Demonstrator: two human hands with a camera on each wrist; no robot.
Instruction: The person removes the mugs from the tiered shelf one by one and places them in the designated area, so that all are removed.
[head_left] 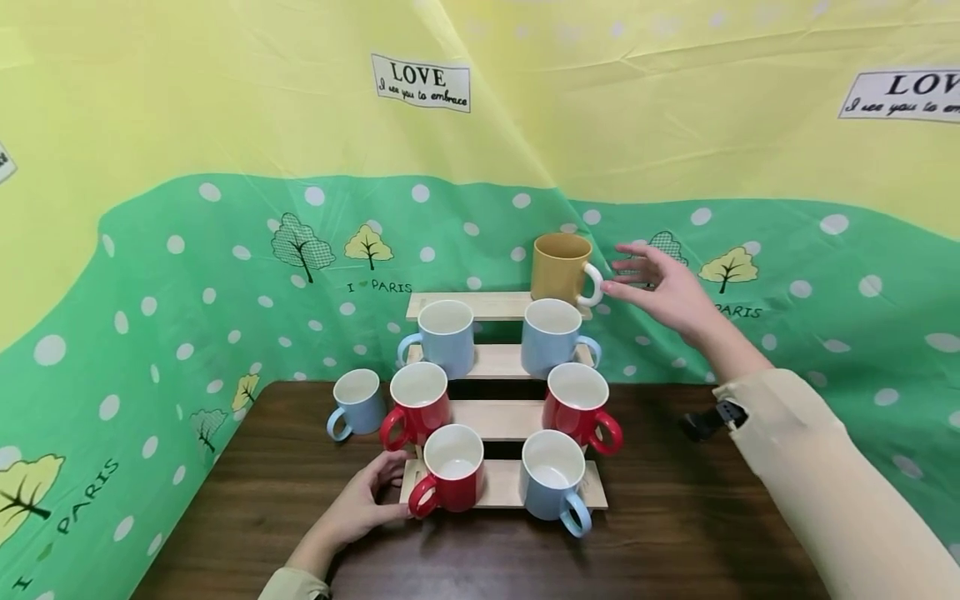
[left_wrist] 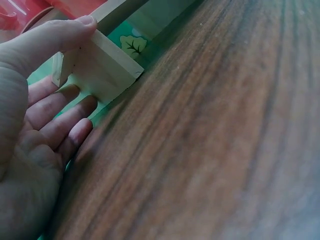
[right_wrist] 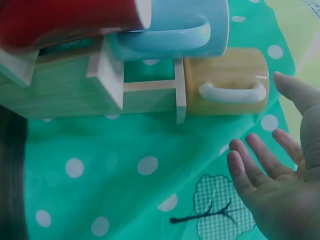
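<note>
A stepped wooden rack (head_left: 495,419) stands on the table. My left hand (head_left: 365,497) grips the left end of its lowest step, thumb on top and fingers (left_wrist: 67,117) curled at the side below. On the top step, at the right, sits a mustard mug (head_left: 558,271) with a white handle. Beside that handle my right hand (head_left: 660,287) is held with fingers spread, holding nothing; in the right wrist view a gap shows between the fingers (right_wrist: 267,155) and the mug. Nearest my left hand is a red mug (head_left: 454,471) on the bottom step, its handle pointing left.
A light blue mug (head_left: 552,477) shares the bottom step. Two red mugs (head_left: 420,400) stand one step higher, two light blue mugs (head_left: 446,340) above those. Another light blue mug (head_left: 358,404) stands on the brown table (head_left: 285,467), left of the rack. A patterned cloth (head_left: 247,317) hangs behind.
</note>
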